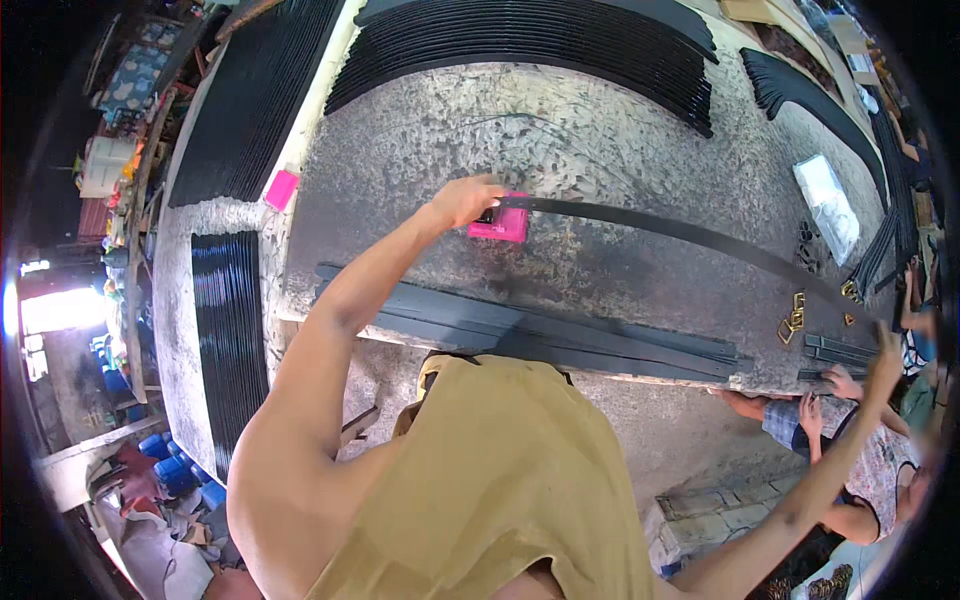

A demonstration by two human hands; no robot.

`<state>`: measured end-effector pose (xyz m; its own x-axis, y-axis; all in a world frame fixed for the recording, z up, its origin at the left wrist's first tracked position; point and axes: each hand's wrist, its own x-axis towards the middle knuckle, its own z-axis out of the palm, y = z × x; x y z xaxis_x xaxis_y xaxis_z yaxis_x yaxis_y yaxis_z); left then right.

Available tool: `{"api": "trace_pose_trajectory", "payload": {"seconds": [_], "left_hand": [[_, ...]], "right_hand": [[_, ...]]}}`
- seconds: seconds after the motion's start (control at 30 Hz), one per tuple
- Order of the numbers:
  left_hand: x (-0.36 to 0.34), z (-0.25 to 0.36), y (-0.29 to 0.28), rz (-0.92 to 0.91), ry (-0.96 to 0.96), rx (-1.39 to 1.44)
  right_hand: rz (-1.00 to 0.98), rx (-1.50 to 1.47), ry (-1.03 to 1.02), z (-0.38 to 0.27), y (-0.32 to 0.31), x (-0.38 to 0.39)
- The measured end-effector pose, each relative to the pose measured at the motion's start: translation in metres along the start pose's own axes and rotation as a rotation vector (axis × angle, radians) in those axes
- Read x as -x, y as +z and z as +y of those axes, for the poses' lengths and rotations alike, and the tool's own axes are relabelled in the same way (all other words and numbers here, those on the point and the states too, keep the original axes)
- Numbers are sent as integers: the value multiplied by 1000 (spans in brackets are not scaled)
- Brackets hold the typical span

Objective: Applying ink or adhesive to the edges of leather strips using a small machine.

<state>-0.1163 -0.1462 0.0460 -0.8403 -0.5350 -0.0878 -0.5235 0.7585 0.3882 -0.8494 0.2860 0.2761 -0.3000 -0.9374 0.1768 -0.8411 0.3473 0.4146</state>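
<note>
A long, flat black strap [690,232] stretches across the worktable between my two hands, bowing slightly. My left hand [467,202] is closed on its left end, right above a bright pink tray-like block [500,228] that has a dark patch on it. Far to the right, my right hand [884,362] grips the strap's other end, with the arm reaching wide. Along the near table edge lies a loose pile of flat dark grey straps [560,335], in front of my body.
Rows of black straps [520,45] lie at the far side, more [228,330] at the left. A second pink block [281,190] rests near the left edge. Gold buckles [791,325] and a clear plastic bag [828,208] are at the right, where a co-worker [870,450] is close by.
</note>
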Motion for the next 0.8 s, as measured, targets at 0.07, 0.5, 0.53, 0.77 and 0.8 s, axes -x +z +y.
{"api": "trace_pose_trajectory", "payload": {"seconds": [0.07, 0.5, 0.53, 0.77, 0.8], "left_hand": [[13, -11, -3, -63, -52, -66], [165, -140, -37, -153, -492, -319], [182, -152, -39, -148, -500, -310], [295, -243, -68, -100, -671, -301], [308, -253, -75, -81, -700, -292]], "right_hand": [[-57, 12, 3, -38, 42, 7], [-111, -299, -3, -312, 102, -42], [-94, -367, -11, -332, 101, -47], [-82, -536, -126, -467, 65, -71], [-112, -568, -140, -485, 57, -74]]}}
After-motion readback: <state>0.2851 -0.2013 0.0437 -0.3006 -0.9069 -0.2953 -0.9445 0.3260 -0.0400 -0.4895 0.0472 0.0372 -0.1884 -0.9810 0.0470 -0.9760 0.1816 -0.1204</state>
